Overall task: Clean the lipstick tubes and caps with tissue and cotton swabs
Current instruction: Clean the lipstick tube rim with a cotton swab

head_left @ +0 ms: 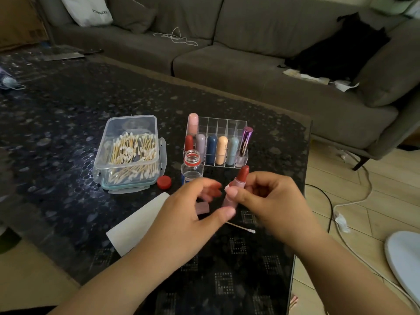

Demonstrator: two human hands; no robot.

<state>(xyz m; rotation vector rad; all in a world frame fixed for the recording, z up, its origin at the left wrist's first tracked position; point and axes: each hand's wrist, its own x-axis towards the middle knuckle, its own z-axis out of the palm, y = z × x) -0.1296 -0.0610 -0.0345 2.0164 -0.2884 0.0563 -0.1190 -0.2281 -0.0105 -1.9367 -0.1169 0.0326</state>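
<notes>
The open lipstick (236, 187), its pink tube partly hidden and blurred, is pinched between the left hand (195, 214) and right hand (268, 201) above the dark patterned counter (68, 114), a grey sofa (250, 64) beyond.

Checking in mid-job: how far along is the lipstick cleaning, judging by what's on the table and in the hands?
Looks done: unclear. Seven capped tubes stand in the clear organizer, but their cleanliness can't be judged.

In hand: the left hand holds the open pink lipstick tube, bullet extended; the right hand pinches something white against its collar.

Left: its pink cap lies uncleaned-looking on the table beside the tissue and a used swab.
</notes>
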